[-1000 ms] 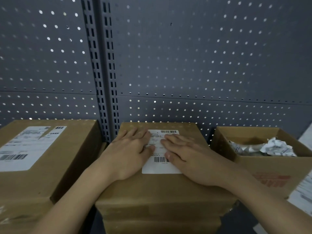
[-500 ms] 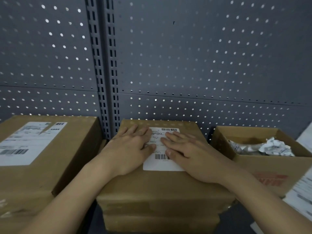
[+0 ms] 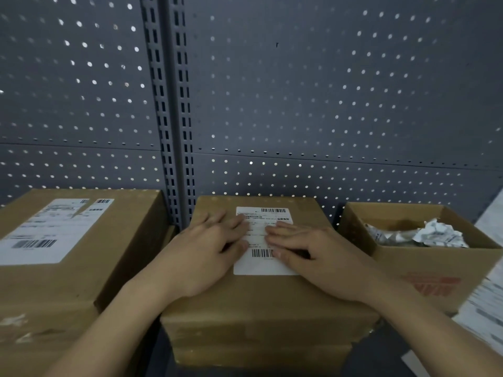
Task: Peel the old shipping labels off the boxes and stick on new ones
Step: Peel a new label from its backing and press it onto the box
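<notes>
A closed brown cardboard box [image 3: 258,303] stands in the middle, on top of another box. A white shipping label [image 3: 262,240] with barcodes lies flat on its lid. My left hand [image 3: 206,254] rests palm down on the lid, its fingertips on the label's left edge. My right hand [image 3: 318,254] lies flat over the label's right side, fingers spread and pointing left. Neither hand grips anything. A larger box [image 3: 81,268] at the left carries its own white label [image 3: 46,232].
An open cardboard box [image 3: 441,273] at the right holds crumpled label scraps [image 3: 430,235]. White printed sheets [image 3: 484,308] lie at the far right edge. A grey pegboard wall [image 3: 299,104] with a slotted upright rises behind the boxes.
Both hands stay flat on the label, with the fingers shifting only slightly. The view has drifted a little.
</notes>
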### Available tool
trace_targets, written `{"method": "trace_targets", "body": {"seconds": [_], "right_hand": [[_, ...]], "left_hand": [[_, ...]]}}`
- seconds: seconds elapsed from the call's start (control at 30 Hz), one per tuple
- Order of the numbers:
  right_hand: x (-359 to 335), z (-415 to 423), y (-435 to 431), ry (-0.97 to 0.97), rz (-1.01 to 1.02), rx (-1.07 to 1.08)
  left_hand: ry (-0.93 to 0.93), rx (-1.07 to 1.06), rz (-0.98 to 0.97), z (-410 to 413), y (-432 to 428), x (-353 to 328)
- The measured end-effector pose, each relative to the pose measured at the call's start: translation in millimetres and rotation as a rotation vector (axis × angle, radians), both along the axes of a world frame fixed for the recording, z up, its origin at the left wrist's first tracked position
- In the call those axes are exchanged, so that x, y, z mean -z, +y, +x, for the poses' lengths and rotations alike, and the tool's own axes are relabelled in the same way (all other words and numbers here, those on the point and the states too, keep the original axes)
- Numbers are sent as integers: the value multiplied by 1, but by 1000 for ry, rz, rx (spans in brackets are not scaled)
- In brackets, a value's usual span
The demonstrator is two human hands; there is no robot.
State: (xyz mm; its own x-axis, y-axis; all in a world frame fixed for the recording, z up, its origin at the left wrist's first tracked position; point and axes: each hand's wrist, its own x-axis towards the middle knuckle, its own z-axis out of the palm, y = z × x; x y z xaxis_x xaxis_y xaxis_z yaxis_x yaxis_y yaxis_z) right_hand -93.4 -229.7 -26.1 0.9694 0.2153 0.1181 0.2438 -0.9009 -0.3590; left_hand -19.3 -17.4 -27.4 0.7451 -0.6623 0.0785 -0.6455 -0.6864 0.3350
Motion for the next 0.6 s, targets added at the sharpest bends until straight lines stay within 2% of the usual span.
{"method": "trace_targets", "body": {"seconds": [0.2,0.3,0.43,0.53,0.6], "right_hand": [[-11,-8,-9,-179,131,170],[-14,-16,-21,-180,179,313],[-8,-28,-31,-27,392,424],[3,-32,-30,140,622,433],[9,-35,-31,167,773,438]], "left_hand": [[10,-127,-190,0,14,-3],[130,-303,-371,-8,20,-5],[456,-472,-568,-21,17,-1],[588,-521,-685,-27,16,6],[649,-525,-767,-26,18,8]]}}
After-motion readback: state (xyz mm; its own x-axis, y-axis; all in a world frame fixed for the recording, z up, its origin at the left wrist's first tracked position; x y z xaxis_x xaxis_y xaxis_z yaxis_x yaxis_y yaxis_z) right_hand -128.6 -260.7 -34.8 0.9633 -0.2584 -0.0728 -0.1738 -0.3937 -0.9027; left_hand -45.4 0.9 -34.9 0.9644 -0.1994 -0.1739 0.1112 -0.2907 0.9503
